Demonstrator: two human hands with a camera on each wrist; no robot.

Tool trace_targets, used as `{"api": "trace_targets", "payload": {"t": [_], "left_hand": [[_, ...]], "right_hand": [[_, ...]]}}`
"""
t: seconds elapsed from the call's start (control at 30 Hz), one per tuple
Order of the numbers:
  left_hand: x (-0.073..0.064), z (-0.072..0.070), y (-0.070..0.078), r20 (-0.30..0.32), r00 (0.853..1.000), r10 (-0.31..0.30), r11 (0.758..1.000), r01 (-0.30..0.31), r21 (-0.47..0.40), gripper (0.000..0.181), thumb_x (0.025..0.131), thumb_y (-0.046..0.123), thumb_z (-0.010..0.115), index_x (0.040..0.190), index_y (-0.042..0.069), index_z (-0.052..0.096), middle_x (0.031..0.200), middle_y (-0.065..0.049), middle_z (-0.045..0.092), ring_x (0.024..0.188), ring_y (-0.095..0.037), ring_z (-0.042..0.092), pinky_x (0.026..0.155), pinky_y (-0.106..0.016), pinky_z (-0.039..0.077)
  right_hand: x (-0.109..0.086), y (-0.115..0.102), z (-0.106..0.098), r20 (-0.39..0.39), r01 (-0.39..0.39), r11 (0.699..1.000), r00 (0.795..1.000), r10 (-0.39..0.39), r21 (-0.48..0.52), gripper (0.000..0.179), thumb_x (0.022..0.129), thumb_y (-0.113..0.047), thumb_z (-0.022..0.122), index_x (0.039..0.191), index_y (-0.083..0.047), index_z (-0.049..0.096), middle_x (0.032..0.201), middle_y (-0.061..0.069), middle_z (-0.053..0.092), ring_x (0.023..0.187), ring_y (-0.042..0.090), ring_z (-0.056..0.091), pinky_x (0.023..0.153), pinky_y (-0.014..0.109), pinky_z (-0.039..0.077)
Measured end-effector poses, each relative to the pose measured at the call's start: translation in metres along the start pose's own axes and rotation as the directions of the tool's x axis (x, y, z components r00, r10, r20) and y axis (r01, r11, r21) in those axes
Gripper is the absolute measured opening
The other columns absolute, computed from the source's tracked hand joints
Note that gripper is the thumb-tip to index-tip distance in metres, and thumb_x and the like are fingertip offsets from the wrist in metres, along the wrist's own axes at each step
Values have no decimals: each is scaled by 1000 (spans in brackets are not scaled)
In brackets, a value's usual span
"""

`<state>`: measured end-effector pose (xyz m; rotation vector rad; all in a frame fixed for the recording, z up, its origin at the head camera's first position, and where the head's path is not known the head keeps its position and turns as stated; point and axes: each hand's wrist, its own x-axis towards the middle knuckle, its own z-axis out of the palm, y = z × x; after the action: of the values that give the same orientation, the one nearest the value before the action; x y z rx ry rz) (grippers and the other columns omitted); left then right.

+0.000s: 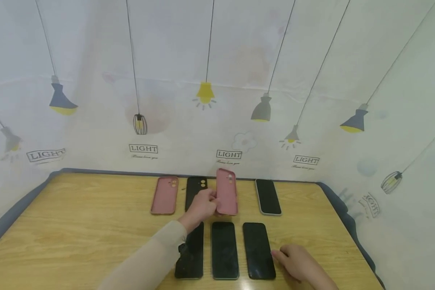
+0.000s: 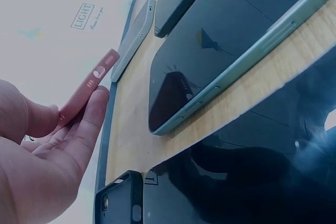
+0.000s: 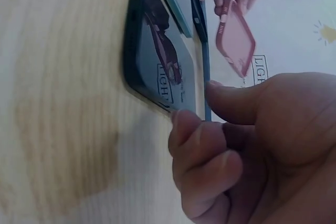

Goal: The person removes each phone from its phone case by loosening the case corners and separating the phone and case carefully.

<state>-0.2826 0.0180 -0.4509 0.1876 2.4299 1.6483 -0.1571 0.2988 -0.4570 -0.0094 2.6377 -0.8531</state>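
My left hand (image 1: 201,204) grips a pink phone case (image 1: 226,189) by its left edge, tilted up over the back of the table. The left wrist view shows thumb and fingers pinching the case (image 2: 89,87) edge-on, with a round cutout in its side. My right hand (image 1: 300,262) rests loosely curled beside the right-hand phone (image 1: 259,249) of the front row, fingertips right at its long edge. In the right wrist view, nothing lies between the thumb and fingers (image 3: 202,169). Two more dark-screened phones, the middle one (image 1: 224,250) and the left one (image 1: 190,257), lie alongside.
At the back lie another pink case (image 1: 164,195), a black case (image 1: 193,187) partly hidden by my left hand, and a pale-edged phone (image 1: 268,196). The wooden table (image 1: 94,225) meets a printed cloth wall (image 1: 181,133) behind.
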Motion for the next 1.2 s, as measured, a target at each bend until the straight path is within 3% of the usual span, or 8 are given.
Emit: {"api": "trace_targets", "payload": {"t": [0.23, 0.6, 0.9, 1.03, 1.2], "left_hand": [[2, 0, -3, 17, 998, -62, 998, 62, -23, 24, 106, 5, 52, 124, -6, 63, 105, -16, 70, 80, -20, 71, 72, -35, 61], [9, 9, -9, 22, 995, -94, 993, 96, -73, 23, 105, 2, 52, 121, -9, 64, 95, -16, 71, 74, -20, 71, 68, -33, 62], [16, 14, -14, 9, 993, -117, 990, 117, -78, 26, 103, 0, 53, 125, -11, 62, 97, -19, 70, 73, -21, 73, 66, -32, 63], [19, 16, -16, -26, 992, -123, 992, 123, -14, 25, 103, 4, 58, 123, -10, 65, 96, -17, 72, 73, -19, 72, 65, -31, 61], [21, 17, -13, -74, 991, -114, 989, 121, 86, 14, 100, 6, 63, 105, -4, 70, 80, -9, 72, 66, -16, 69, 59, -27, 54]], "right_hand": [[3, 1, -3, -19, 17, 997, 1000, -15, 76, 43, 108, -30, 55, 73, -6, 58, 52, -1, 47, 42, 11, 39, 43, 25, 36], [8, -1, -8, -75, 10, 993, 997, -1, 118, 43, 108, -27, 55, 72, -4, 60, 55, 2, 52, 43, 12, 42, 42, 24, 37], [13, -1, -11, -131, 35, 990, 991, -18, 133, 41, 107, -24, 56, 72, -4, 59, 54, 1, 52, 43, 11, 42, 42, 23, 37], [15, -2, -13, -144, 32, 991, 989, -13, 128, 40, 107, -23, 56, 72, -4, 59, 55, 1, 53, 44, 11, 43, 41, 23, 37], [18, -4, -15, -147, 33, 991, 989, -14, 128, 40, 107, -24, 55, 73, -4, 58, 56, 3, 54, 44, 12, 43, 42, 24, 37]]}}
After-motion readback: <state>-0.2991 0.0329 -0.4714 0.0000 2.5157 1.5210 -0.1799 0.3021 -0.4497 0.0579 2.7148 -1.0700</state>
